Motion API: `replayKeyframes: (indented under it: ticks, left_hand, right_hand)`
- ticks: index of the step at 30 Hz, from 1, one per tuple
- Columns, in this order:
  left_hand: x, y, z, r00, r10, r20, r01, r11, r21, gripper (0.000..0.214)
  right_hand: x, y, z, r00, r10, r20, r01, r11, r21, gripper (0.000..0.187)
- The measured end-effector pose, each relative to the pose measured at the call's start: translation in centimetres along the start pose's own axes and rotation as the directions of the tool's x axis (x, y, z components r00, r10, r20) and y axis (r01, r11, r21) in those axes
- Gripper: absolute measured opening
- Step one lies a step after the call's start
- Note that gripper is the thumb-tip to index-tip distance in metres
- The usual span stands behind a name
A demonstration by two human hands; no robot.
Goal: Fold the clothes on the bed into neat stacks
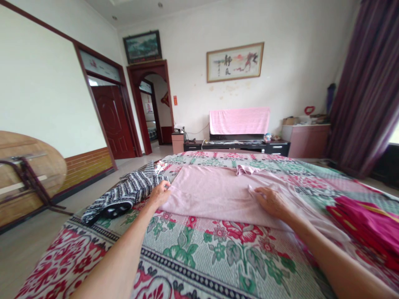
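Floral bedding (218,245) covers the bed, where a pale pink cloth (212,193) lies flat, the left hand (160,193) fingers (166,187) closed on its near left edge, the right hand (271,201) fingers (257,192) pinched narrow on a fold, and a striped garment (124,193) just outside the left fingers.

Bright, even daylight | source: window (394,135) at far right, glaring white | shadows soft | edges bowed by wide lens | focus sharp throughout
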State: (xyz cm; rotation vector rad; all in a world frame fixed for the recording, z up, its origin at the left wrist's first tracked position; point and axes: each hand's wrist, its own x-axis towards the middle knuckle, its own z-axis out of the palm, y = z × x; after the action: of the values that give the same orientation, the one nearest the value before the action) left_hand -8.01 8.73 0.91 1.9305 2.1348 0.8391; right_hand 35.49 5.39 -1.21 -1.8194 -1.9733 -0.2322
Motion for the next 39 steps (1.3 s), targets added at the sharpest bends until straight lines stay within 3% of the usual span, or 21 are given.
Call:
replayKeyframes:
  ticks: [5,9,13,16,19,22,27,31,39]
  left_hand:
    - [0.1,-0.1,0.2,1.000,0.026,-0.010,-0.026,0.999,0.041,0.019]
    - [0.4,-0.1,0.6,0.998,0.021,-0.056,-0.017,0.997,0.079,0.038]
    - [0.5,-0.1,0.8,0.996,-0.009,-0.093,0.017,0.996,0.091,0.051]
    - [0.5,-0.2,0.9,0.995,-0.015,-0.098,0.026,0.993,0.111,0.050]
    - [0.3,-0.2,1.0,0.996,-0.005,-0.091,0.017,0.991,0.134,0.047]
    - [0.3,-0.3,1.1,0.996,0.002,-0.091,0.012,0.989,0.150,0.046]
    - [0.5,-0.4,1.2,0.995,0.016,-0.094,0.000,0.986,0.165,0.047]
    - [0.6,-0.5,1.3,0.996,0.006,-0.086,0.010,0.984,0.179,0.048]
    - [0.5,-0.3,1.2,0.996,-0.006,-0.085,0.022,0.981,0.191,0.048]
  right_hand:
    - [0.0,-0.4,-0.4,0.997,0.082,0.011,-0.080,0.990,-0.112,0.032]
    - [-0.2,-0.9,-0.7,0.995,0.088,0.038,-0.084,0.990,-0.115,0.032]
    - [-0.1,-0.7,-0.8,0.998,0.065,-0.008,-0.066,0.993,-0.094,0.035]
    - [0.1,-0.6,-0.5,0.998,-0.018,-0.063,0.015,0.999,-0.043,0.036]
    - [0.3,-1.0,0.0,0.979,-0.178,-0.102,0.183,0.983,0.033,0.035]
    - [0.3,-2.2,0.2,0.957,-0.286,-0.043,0.288,0.956,0.050,0.036]
    - [0.0,-4.1,-0.3,0.971,-0.212,0.107,0.218,0.974,-0.055,0.030]
    - [0.0,-4.5,-0.7,0.971,-0.201,0.133,0.210,0.976,-0.061,0.026]
    - [0.3,-4.6,-0.5,0.990,-0.137,-0.042,0.135,0.990,-0.050,0.027]
